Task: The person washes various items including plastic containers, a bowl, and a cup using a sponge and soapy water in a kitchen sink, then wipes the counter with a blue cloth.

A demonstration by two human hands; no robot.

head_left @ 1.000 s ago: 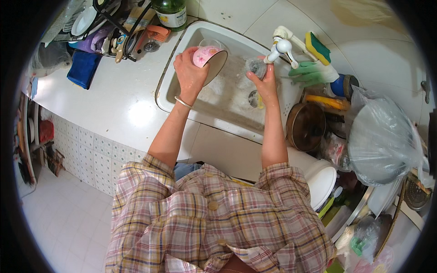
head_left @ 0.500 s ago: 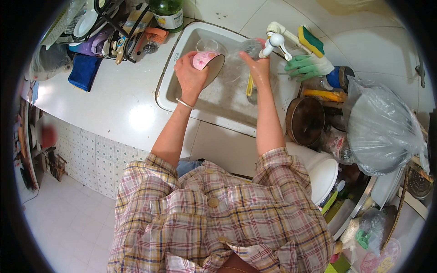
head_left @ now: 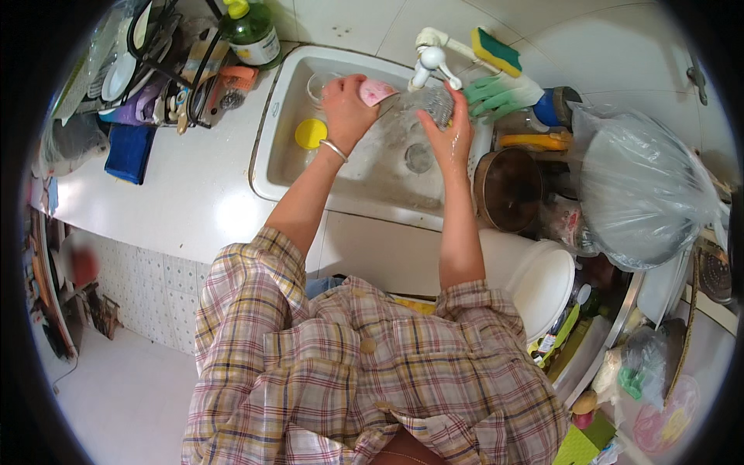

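Observation:
My left hand (head_left: 349,112) is closed over a pink flowered bowl (head_left: 375,91) held tilted above the basin. My right hand (head_left: 451,132) grips a clear ribbed glass (head_left: 435,104) under the white tap (head_left: 432,59), and its skin is wet. Both hands are over the white sink (head_left: 267,167). Inside it, at the left wall, lies a round yellow piece (head_left: 311,133), perhaps a lid. A clear rounded dish (head_left: 316,84) is partly hidden behind my left hand. The drain (head_left: 419,157) shows below my right hand.
A green soap bottle (head_left: 252,39) and a crowded black rack (head_left: 190,81) stand left of the sink, with a folded blue cloth (head_left: 129,153) nearby. To the right are a sponge (head_left: 496,52), green-and-white gloves (head_left: 496,96), a dark pan (head_left: 509,190) and a plastic-covered round object (head_left: 639,186).
The view has shifted. The pink bowl has turned over more, its opening away from view. The ribbed glass now shows clearly under the tap. The yellow piece now shows at the sink's left.

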